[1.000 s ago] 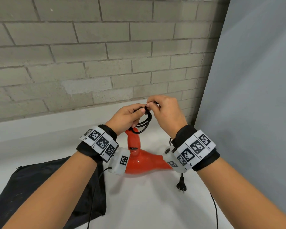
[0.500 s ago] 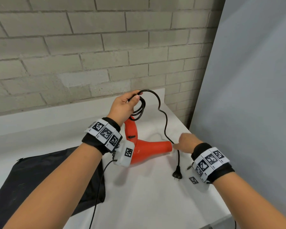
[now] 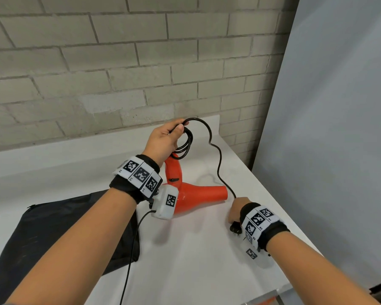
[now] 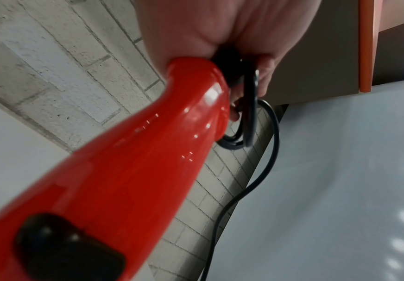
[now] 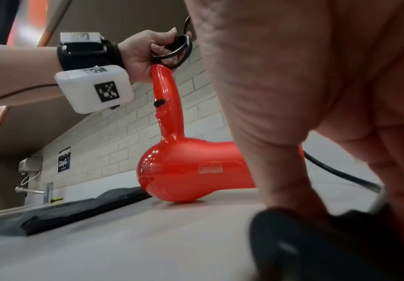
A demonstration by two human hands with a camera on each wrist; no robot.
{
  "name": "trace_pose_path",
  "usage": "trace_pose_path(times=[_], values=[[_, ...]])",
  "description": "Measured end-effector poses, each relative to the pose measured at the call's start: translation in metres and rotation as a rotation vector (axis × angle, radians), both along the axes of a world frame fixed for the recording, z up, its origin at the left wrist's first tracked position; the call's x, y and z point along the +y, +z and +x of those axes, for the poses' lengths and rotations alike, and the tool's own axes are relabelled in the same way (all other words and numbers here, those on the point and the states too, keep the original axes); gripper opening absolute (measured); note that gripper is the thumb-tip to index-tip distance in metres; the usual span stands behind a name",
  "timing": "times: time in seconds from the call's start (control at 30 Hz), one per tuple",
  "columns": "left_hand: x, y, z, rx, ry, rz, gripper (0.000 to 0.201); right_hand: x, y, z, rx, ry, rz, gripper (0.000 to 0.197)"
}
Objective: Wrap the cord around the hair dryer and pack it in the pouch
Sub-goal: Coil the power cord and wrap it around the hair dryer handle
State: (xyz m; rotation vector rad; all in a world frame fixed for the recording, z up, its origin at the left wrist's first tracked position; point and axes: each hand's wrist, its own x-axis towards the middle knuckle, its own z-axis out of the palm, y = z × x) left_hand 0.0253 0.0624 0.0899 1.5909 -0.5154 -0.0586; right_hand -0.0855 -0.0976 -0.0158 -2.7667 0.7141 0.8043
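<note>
A red hair dryer (image 3: 198,194) lies on the white counter (image 3: 185,260) with its handle (image 4: 129,167) pointing up and away. My left hand (image 3: 178,128) grips several coils of the black cord (image 3: 185,144) at the handle's end; the right wrist view also shows those coils (image 5: 179,51). From there the loose cord (image 3: 218,164) snakes down to my right hand (image 3: 234,216), which grips it at the plug (image 3: 235,230) just right of the nozzle. Its fingers (image 5: 280,171) come down on the black plug (image 5: 292,243). The black pouch (image 3: 64,230) lies flat at the left.
A brick wall (image 3: 119,73) backs the counter and a grey panel (image 3: 339,128) stands close on the right. The counter's front corner (image 3: 279,289) is just beyond my right forearm. A thin black wrist-camera cable (image 3: 130,249) hangs below my left wrist over the pouch's edge.
My right hand left the coils, swung down to the right past the nozzle, and now grips the cord at the plug. My left hand still holds the coils at the handle.
</note>
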Motion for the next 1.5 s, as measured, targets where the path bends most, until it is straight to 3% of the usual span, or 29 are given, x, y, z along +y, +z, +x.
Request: trace_pose_path(times=[0.17, 0.23, 0.3, 0.4, 0.47, 0.57, 0.9, 1.17, 1.33, 1.5], values=[[0.0, 0.0, 0.002, -0.001, 0.016, 0.009, 0.027, -0.014, 0.017, -0.004, -0.105, -0.006, 0.098, 0.028], [0.0, 0.0, 0.003, -0.009, 0.026, 0.016, 0.027, -0.023, 0.024, 0.002, -0.258, -0.107, 0.191, 0.018], [-0.001, 0.0, 0.003, -0.012, 0.035, 0.011, 0.027, -0.026, 0.035, 0.011, -0.574, -0.262, 0.427, 0.017], [-0.001, 0.0, 0.003, -0.017, 0.043, 0.013, 0.026, -0.013, 0.061, 0.013, -1.07, -0.34, 0.977, 0.022], [0.0, 0.001, 0.002, -0.021, 0.045, 0.02, 0.026, 0.002, 0.08, 0.012, -1.234, -0.248, 1.241, 0.025], [-0.001, 0.001, 0.003, -0.029, 0.04, 0.025, 0.025, 0.02, 0.094, 0.019, -1.307, -0.118, 1.445, 0.027], [-0.002, 0.004, -0.003, 0.001, -0.087, 0.013, 0.028, 0.05, 0.087, 0.043, -1.435, -0.081, 1.296, 0.033], [0.002, 0.0, 0.003, -0.041, -0.184, -0.053, 0.021, 0.057, 0.083, 0.051, -1.611, 0.005, 0.827, 0.036], [-0.001, 0.0, 0.004, -0.1, -0.229, -0.06, 0.031, 0.057, 0.075, 0.057, -1.665, 0.113, 0.575, 0.011], [-0.007, 0.001, 0.002, -0.18, -0.24, -0.004, 0.033, 0.052, 0.078, 0.072, -1.583, -0.069, 0.675, 0.029]])
